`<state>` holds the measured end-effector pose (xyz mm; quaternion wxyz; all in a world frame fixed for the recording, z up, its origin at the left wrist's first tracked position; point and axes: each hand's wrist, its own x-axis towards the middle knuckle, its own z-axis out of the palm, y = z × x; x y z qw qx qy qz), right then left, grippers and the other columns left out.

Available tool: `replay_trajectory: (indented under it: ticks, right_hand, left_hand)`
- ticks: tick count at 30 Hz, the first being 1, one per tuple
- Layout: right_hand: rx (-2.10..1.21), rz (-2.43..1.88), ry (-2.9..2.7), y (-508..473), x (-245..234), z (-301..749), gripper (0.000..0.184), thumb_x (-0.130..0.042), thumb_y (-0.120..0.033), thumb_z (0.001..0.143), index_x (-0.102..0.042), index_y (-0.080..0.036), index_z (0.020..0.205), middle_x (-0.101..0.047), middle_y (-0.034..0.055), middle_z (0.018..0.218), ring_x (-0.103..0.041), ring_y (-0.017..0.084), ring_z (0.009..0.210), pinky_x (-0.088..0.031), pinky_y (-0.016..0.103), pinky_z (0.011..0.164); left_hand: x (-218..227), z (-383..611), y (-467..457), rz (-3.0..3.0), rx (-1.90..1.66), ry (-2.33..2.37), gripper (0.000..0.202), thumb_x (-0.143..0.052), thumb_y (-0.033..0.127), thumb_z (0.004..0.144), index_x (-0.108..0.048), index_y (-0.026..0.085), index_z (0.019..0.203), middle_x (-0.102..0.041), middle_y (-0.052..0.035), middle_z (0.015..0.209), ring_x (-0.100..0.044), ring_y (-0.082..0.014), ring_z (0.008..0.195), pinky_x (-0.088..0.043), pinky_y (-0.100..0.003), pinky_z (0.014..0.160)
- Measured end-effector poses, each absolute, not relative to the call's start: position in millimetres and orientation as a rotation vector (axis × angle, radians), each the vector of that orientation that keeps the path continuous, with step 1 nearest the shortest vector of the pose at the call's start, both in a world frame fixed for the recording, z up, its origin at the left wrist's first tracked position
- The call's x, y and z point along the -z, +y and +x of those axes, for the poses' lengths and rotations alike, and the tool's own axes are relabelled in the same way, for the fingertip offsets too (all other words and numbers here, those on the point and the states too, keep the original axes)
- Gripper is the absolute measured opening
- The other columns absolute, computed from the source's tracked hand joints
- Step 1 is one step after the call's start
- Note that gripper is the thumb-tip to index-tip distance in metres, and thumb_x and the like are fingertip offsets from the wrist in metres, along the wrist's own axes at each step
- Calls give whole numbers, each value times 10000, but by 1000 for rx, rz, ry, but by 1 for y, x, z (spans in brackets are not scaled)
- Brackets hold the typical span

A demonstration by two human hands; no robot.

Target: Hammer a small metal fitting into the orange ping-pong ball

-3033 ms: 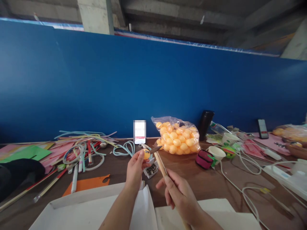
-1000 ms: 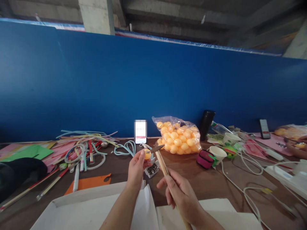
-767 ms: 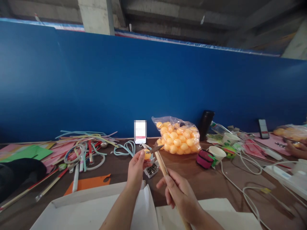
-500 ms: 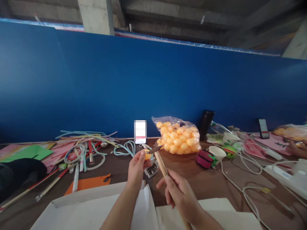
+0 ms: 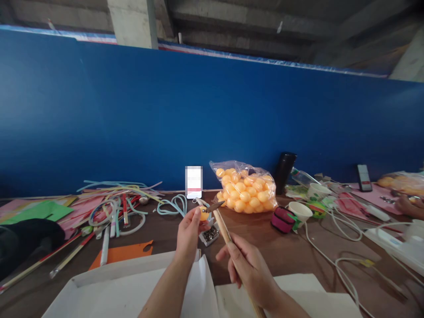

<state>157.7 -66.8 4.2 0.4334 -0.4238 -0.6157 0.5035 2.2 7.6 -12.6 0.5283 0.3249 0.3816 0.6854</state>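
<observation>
Pinched in the fingers of my left hand (image 5: pixel 188 234) is a small orange ball (image 5: pixel 203 214) with small dark, shiny spots on its face. My right hand (image 5: pixel 247 265) is closed around a pale wooden stick (image 5: pixel 224 227), which slants up toward the ball. Near the stick's upper end a dark, leaf-shaped pointed piece (image 5: pixel 215 206) reaches to the ball; I cannot tell whether it is joined to the stick. Just below the ball, a small open box (image 5: pixel 209 242) holds tiny metallic pieces, partly hidden behind my left fingers.
A clear bag of orange balls (image 5: pixel 247 194) lies behind my hands, beside a propped phone (image 5: pixel 194 183). Tubes and strips (image 5: pixel 115 207) crowd the left. A magenta pouch (image 5: pixel 281 219), paper cup (image 5: pixel 300 211) and cables (image 5: pixel 318 249) lie right. White paper (image 5: pixel 132 287) spreads in front.
</observation>
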Motion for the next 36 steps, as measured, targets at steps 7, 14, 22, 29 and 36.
replay_trajectory:
  ticks: [7, 14, 22, 29, 36]
  right_hand:
    - [-1263, -1058, -1539, -66, -4, 158, 427, -416, -528, 925, -573, -171, 1099, -662, 54, 853, -466, 53, 395, -315, 168, 340]
    - [-1252, -1051, -1539, -67, -3, 158, 420, -405, -504, 941, -548, -174, 1156, -660, 47, 853, -461, 45, 399, -312, 160, 349]
    - [-1261, -1059, -1538, -66, -5, 158, 426, -419, -525, 926, -573, -163, 1089, -664, 50, 852, -454, 45, 389, -312, 165, 344]
    - [-1249, -1065, -1542, -66, -5, 158, 426, -419, -527, 925, -578, -165, 1082, -663, 50, 847, -458, 43, 389, -314, 164, 346]
    - [-1267, -1059, -1520, -66, -5, 158, 431, -425, -533, 919, -575, -171, 1097, -666, 53, 851, -461, 48, 393, -311, 168, 340]
  left_hand:
    - [13, 2, 8, 774, -1637, 915, 468, -710, 504, 696, -693, 125, 971, -650, -53, 782, -594, -121, 632, -511, -229, 563]
    - [14, 2, 8, 784, -1639, 925, 489, -703, 510, 701, -689, 120, 996, -652, -61, 797, -597, -121, 642, -516, -232, 574]
    - [18, 2, 10, 790, -1633, 926, 468, -698, 502, 710, -689, 136, 1001, -659, -51, 805, -600, -125, 645, -517, -242, 589]
    - [16, 2, 9, 780, -1636, 929, 486, -710, 509, 691, -694, 133, 998, -658, -51, 777, -598, -127, 631, -513, -238, 578]
    - [15, 2, 8, 786, -1637, 918, 471, -719, 500, 686, -702, 142, 991, -662, -51, 791, -601, -126, 641, -519, -240, 583]
